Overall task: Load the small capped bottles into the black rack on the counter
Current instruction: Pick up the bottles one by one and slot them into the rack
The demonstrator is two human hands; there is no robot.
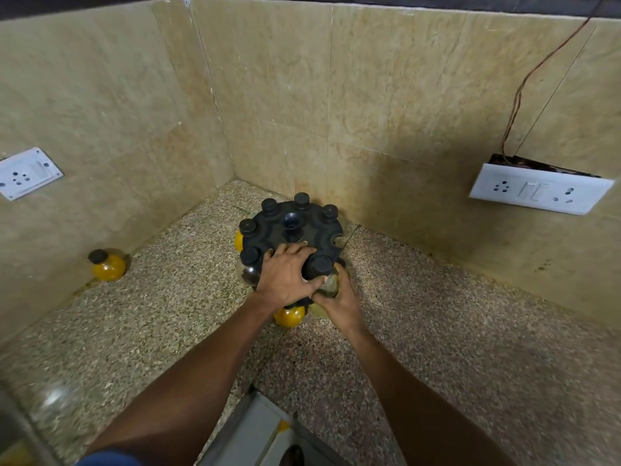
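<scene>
A round black rack point(304, 227) stands in the counter's corner, with several black-capped bottles hanging in its rim slots. My left hand point(285, 274) lies flat on the rack's near top, fingers spread. My right hand point(339, 297) grips a clear bottle with a black cap point(321, 264) at a near-right slot. One slot on the right rim point(337, 239) stands empty. A yellow-filled bottle point(289, 316) shows under the rack by my wrists. A loose bottle with yellow contents point(108, 265) sits far left against the wall.
Tiled walls close in behind and to the left of the rack. A white socket plate point(537, 188) with a dangling wire hangs on the right wall, and another socket point(27, 173) is on the left wall. The speckled counter point(453, 314) ends at a near edge.
</scene>
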